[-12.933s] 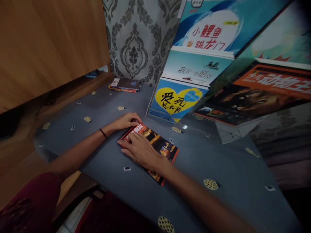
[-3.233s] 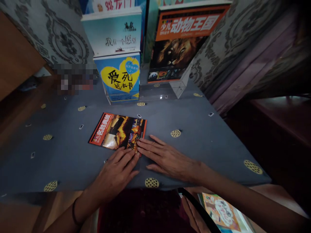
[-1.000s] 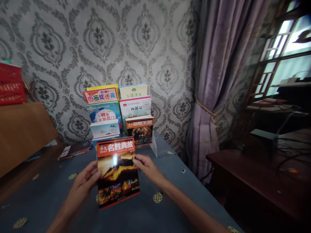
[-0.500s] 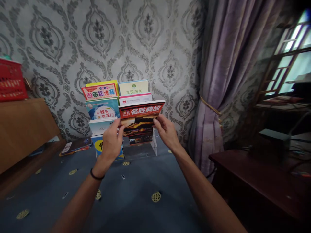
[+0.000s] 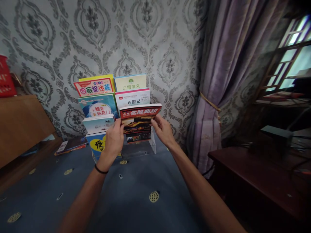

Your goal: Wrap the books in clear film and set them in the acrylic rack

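Between my two hands is a dark book [image 5: 139, 124] with a red title band, tilted in the right column of a clear stepped book stand [image 5: 152, 142]. My left hand [image 5: 113, 139] grips its left edge, and my right hand [image 5: 164, 129] pinches its right edge. Behind it stand a white book with a pink top [image 5: 133, 98] and a cream book [image 5: 131, 83]. The left column holds a blue book with a yellow heart [image 5: 96, 144], partly covered by my left hand, a pale blue book [image 5: 98, 124], a teal book [image 5: 97, 106] and a red-bordered book [image 5: 93, 87].
Several books [image 5: 71, 144] lie flat left of the stand, near a wooden cabinet [image 5: 24, 123] with a red basket [image 5: 6, 77] on top. A purple curtain [image 5: 213, 81] hangs at the right, beside a dark red table [image 5: 255, 174]. Patterned blue cloth [image 5: 131, 207] covers the surface in front.
Both hands have lowered the dark book relative to the stand, so more of the white book behind it shows. The view has shifted slightly.
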Demonstrator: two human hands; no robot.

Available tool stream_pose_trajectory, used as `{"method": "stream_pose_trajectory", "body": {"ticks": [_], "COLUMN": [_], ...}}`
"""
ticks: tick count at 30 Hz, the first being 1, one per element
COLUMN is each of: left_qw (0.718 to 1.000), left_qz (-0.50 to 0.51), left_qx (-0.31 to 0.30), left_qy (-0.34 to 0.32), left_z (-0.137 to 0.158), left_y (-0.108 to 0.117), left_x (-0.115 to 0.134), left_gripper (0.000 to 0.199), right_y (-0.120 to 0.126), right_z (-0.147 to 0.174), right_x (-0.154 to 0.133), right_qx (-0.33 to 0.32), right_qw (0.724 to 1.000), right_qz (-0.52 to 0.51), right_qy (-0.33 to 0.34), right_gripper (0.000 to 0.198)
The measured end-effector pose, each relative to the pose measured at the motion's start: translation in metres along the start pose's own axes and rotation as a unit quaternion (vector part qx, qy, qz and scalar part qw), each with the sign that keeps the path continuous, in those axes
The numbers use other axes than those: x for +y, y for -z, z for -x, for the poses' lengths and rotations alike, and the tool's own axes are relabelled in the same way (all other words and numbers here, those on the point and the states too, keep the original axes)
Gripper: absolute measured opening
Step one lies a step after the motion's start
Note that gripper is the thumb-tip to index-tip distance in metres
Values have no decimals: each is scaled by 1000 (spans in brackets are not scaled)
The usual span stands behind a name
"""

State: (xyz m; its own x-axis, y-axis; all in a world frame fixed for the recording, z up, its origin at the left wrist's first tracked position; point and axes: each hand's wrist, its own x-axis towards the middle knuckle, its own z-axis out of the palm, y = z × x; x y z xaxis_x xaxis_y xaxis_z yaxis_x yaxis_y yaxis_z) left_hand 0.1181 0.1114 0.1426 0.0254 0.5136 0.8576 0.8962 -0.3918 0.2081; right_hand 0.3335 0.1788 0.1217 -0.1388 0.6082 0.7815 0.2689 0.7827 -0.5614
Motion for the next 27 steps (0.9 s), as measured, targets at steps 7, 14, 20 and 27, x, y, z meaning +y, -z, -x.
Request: {"method": "stream_pose_trajectory", "body": {"ticks": [7, 14, 20, 27], "left_qw": [1000, 1000, 999, 1000], "left_qz": [8, 10, 23, 9], "left_qx": [-7, 2, 20, 7], "left_qy": [6, 6, 10, 0], "left_z": [2, 1, 3, 5], "left_y": [-8, -12, -11, -15], "left_x": [-3, -6, -4, -5], "left_gripper": [10, 11, 14, 10], "right_y": [-3, -5, -5, -7], "right_z": [2, 3, 2, 2], "right_x": [8, 11, 12, 23], "right_qx": [15, 16, 18, 5], "right_qw": [1000, 999, 999, 999], "right_qz": [-23, -36, -28, -34], "right_qy": [-14, -13, 1, -11], "right_gripper": [34, 32, 36, 45]}}
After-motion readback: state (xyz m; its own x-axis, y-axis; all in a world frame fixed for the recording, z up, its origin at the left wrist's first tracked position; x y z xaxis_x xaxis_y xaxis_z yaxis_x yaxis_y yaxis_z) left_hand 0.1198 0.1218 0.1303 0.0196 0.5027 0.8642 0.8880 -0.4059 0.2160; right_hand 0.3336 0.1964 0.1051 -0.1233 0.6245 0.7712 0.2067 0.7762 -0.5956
